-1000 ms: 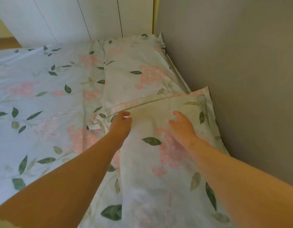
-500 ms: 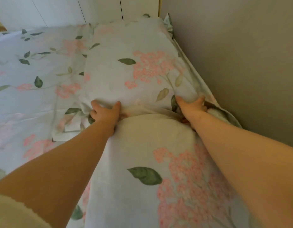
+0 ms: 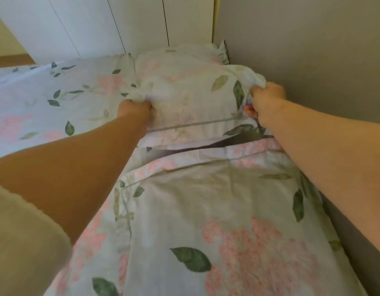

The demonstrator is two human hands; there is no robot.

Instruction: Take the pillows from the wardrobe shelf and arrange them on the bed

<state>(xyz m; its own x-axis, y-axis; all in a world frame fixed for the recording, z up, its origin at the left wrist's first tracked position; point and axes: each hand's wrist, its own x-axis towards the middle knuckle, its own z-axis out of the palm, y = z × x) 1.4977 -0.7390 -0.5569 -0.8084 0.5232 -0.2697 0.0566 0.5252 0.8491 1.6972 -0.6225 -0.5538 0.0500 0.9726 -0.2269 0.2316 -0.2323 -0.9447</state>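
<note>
Farthest from the grey wall (image 3: 302, 50), a cream sleeve (image 3: 20, 231) fills the lower corner. Beyond it the bed (image 3: 56, 99) lies flat under its flowered sheet, running up to white panelled doors (image 3: 99, 24) that meet the wall at the far corner.

Nearer the wall, the left hand (image 3: 134, 108) has its fingers curled into the cover of the far pillow (image 3: 184, 92). It is clamped on a bunch of cloth at the edge away from the wall. That pillow lies against the wall at the far end. A dark strip of shadow shows between its near hem and the near pillow (image 3: 216, 210), which lies flat along the wall under both forearms with no hand on it.

Tight against the wall, the right hand (image 3: 266, 101) is closed on the far pillow's wall-side corner, loose fabric gathered above the knuckles.

Gripping both side edges at once looks to me like a way to square the pillow and slide it, so it clears its neighbour and sits straight along the wall. Handfuls of cover are taken because the soft filling offers nothing firm to hold. With both pillows on the bed, the fetching seems done and only the lining-up remains. The risk is the cover dragging while the filling stays put, leaving it rumpled.
</note>
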